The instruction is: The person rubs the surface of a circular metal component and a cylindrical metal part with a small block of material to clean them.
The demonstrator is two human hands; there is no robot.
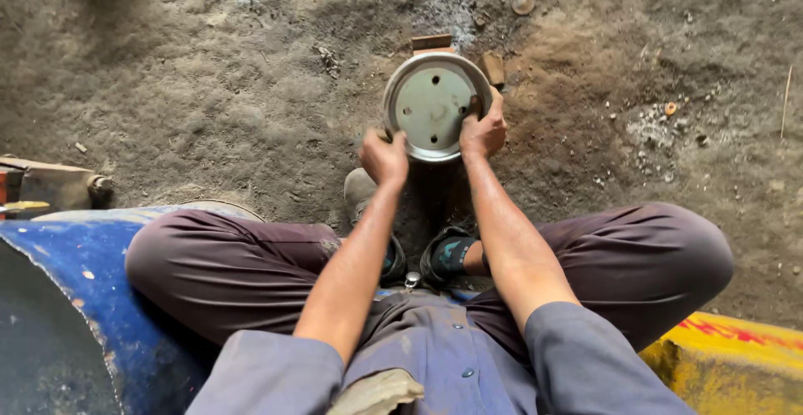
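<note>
I sit on the dirt floor (209,89) with my knees spread wide. My left hand (385,157) grips the near left rim of a round metal disc (433,104), and my right hand (483,130) clasps its right edge. The disc lies flat on the ground just beyond my shoes (447,254), touching small wooden blocks (432,43) at its far side.

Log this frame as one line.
left hand: gripping metal disc rim | right hand: gripping opposite rim | disc: over dirt floor
</note>
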